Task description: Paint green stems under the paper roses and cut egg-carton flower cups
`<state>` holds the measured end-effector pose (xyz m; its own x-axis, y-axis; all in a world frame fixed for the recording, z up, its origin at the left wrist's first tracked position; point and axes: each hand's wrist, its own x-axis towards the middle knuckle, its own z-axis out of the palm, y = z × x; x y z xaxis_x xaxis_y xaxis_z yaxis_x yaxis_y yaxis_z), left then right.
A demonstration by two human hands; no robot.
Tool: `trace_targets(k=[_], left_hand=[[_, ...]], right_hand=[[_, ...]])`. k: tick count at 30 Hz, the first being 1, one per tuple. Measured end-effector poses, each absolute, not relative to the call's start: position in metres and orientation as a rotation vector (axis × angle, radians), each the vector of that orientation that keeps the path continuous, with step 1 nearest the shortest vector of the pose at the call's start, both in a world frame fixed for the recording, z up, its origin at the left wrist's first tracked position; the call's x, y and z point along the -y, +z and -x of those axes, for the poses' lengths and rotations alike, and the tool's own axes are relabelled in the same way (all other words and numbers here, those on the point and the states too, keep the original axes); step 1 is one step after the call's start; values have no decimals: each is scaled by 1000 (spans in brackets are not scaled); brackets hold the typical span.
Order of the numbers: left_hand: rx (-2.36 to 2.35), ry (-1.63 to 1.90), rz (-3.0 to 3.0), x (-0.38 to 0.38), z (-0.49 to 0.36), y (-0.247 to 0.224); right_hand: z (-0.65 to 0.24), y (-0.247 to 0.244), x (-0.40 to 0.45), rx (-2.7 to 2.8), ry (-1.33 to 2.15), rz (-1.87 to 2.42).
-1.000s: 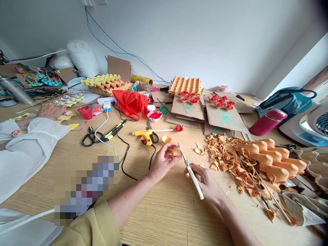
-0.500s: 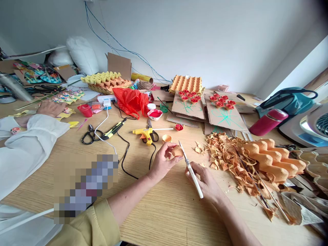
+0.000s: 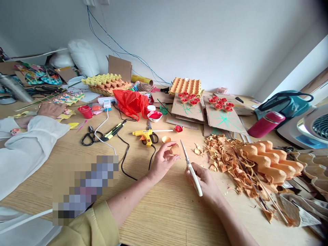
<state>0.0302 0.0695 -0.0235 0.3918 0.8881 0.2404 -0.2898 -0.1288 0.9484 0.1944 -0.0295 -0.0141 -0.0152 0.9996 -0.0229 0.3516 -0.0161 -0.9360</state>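
Observation:
My left hand (image 3: 162,162) pinches a small orange egg-carton cup (image 3: 175,149) between thumb and fingers. White-handled scissors (image 3: 194,179) are gripped in my right hand (image 3: 208,182), their blades pointing up and away from me. A small gap separates the blades from the cup. Just beyond my left fingers sits another orange cup (image 3: 166,139), and a red paper flower (image 3: 178,129) lies further back. To the right is a heap of torn orange carton scraps (image 3: 225,159).
A yellow glue gun (image 3: 146,135) with a black cord lies left of centre, near black-handled scissors (image 3: 88,136). Orange egg trays (image 3: 271,160) stand at right. Cardboard sheets (image 3: 225,119) with red flowers are behind. A co-worker's hand (image 3: 52,110) is at far left.
The scissor blades have come away from the cup, which they touched or overlapped before. The cup has shifted slightly left in my left hand's grip.

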Motion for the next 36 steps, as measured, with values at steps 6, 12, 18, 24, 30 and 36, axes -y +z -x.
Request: trace_targets(k=[6, 12, 18, 24, 30, 36], left_hand=[[-614, 1117, -1367, -68, -31, -23], [-577, 1162, -1410, -69, -34, -24], [-624, 1141, -1290, -72, -30, -22], [-666, 1336, -1109, -89, -25, -21], [-718, 1398, -1162, -94, -23, -22], [-710, 1372, -1224, -90, -24, -23]], right_hand=[[-195, -11, 29, 1490, 1025, 1520], [-195, -16, 28, 1460, 1092, 1471], [-197, -17, 24, 1364, 1080, 1534], [-207, -2, 31, 1699, 533, 1943], [-170, 0, 43, 2133, 135, 2154], [-179, 8, 42, 1967, 40, 2539]])
